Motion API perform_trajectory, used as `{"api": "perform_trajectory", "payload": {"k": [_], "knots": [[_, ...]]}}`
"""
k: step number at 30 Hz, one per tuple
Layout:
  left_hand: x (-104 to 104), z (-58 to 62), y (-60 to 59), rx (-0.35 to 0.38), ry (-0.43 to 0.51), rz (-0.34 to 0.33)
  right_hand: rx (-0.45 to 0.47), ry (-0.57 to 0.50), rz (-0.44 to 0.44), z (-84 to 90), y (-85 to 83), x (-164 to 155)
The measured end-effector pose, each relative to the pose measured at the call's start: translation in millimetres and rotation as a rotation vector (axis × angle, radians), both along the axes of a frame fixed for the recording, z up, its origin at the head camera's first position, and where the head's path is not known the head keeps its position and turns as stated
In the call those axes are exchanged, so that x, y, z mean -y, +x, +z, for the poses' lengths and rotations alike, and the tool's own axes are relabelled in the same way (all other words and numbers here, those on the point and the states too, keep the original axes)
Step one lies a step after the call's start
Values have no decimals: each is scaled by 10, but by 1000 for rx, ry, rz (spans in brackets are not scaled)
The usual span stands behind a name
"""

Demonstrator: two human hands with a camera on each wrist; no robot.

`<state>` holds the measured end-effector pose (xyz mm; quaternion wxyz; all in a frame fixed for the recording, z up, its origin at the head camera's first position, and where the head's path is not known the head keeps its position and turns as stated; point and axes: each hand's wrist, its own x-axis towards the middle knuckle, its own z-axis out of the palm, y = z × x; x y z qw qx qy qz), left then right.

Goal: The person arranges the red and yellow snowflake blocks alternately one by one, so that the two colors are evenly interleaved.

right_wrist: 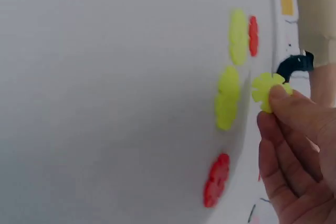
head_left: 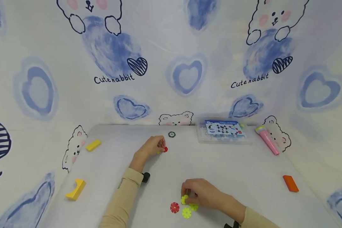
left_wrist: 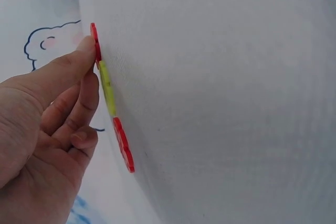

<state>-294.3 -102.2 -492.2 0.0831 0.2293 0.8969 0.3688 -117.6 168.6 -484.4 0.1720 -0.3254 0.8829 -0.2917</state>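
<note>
My left hand point(head_left: 152, 146) reaches toward the back of the table, its thumb and a finger pinching a red notched disc point(left_wrist: 97, 51). Lined up beside it in the left wrist view are a yellow-green notched disc point(left_wrist: 107, 88) and another red disc point(left_wrist: 124, 145). Nearer the front, my right hand point(head_left: 203, 193) holds a yellow-green notched disc point(right_wrist: 265, 92) between thumb and fingers, raised over the table. Around that hand lie a red disc point(head_left: 174, 207), a yellow-green disc point(head_left: 186, 213), a second yellow-green one point(head_left: 193, 207) and another red one point(right_wrist: 216, 180).
Along the back stand a clear plastic box point(head_left: 223, 131) with a printed label and a small round dark-rimmed piece point(head_left: 172, 134). A pink flashlight point(head_left: 268, 141) and an orange block point(head_left: 290, 183) lie to the right. At left are a yellow block point(head_left: 93, 145) and a yellow arch block point(head_left: 76, 190).
</note>
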Motion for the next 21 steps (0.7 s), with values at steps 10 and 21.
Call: {"api": "perform_trajectory", "payload": {"k": [10, 21], "knots": [[4, 21, 15, -7, -23, -13, 12, -371, -164, 0, -499, 125], [-2, -12, -30, 4, -22, -12, 46, -415, -413, 10, -1225, 256]]}}
